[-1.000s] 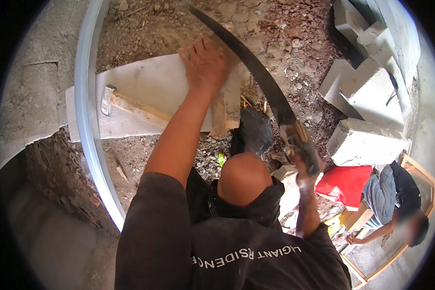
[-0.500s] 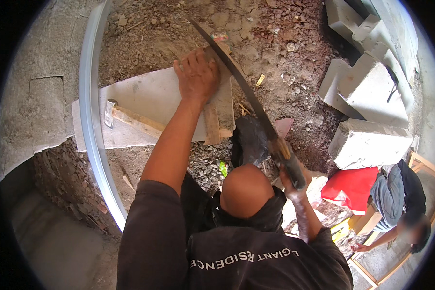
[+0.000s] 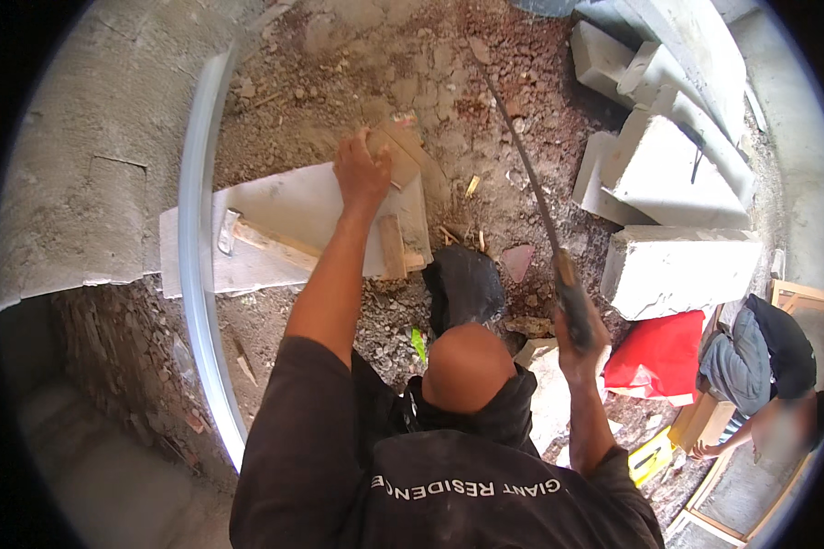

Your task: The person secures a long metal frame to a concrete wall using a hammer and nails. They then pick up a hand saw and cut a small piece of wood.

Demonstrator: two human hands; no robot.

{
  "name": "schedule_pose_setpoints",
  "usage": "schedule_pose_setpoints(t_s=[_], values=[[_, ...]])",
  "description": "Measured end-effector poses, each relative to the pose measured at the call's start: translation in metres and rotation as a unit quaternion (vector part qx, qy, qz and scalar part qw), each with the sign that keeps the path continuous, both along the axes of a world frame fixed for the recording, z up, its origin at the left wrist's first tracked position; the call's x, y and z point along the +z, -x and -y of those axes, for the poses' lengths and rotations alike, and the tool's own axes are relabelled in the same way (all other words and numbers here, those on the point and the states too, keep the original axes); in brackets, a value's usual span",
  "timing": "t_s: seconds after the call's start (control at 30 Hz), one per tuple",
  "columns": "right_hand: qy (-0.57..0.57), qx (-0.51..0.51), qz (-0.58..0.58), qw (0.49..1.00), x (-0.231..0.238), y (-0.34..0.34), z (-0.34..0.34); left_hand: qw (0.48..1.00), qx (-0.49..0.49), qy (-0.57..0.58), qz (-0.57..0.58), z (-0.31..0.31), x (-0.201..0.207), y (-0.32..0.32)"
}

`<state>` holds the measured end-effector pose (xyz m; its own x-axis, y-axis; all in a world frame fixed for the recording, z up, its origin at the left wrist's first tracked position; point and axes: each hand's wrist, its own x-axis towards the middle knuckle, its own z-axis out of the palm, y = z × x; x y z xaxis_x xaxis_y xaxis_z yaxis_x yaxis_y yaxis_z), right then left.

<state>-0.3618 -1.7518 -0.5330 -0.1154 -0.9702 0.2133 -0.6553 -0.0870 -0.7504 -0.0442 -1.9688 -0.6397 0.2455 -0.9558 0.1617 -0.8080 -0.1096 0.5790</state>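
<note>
My right hand [image 3: 584, 343] is wrapped round the dark handle of a handsaw [image 3: 537, 183]. The long thin blade points away from me, in the air to the right of the wood. At the far end of a pale slab [image 3: 293, 197], my left hand [image 3: 363, 172] grips the left side of a flat brown wooden board [image 3: 401, 151]; its fingertips are partly blurred. A short wood strip [image 3: 392, 245] rests on the slab's right end. On the slab left of my forearm lies a hammer [image 3: 267, 240] with a wooden handle.
A pale metal channel [image 3: 195, 183] crosses the slab's left end. Concrete blocks [image 3: 682, 169] pile up at right, near a red bag [image 3: 655, 357]. A black plastic bag [image 3: 467, 282] lies beyond my knee. Another person [image 3: 769, 375] bends over at lower right, beside wooden frames [image 3: 732, 499].
The saw has swung right, away from the wooden board it was over, and its blade now stands apart. My left hand has shifted and the board has turned.
</note>
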Motion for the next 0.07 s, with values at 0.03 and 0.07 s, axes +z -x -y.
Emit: schedule_pose_setpoints(t_s=[0.03,0.07], values=[[-0.012,-0.008,0.037,0.999,-0.0285,0.0027,0.0012,0.996,-0.020,0.013,-0.081,0.0015,0.0081,0.0029],[-0.002,-0.005,0.038,0.999,-0.0266,-0.0008,0.0048,0.987,-0.034,0.023,-0.157,0.0012,0.0151,0.0024]])
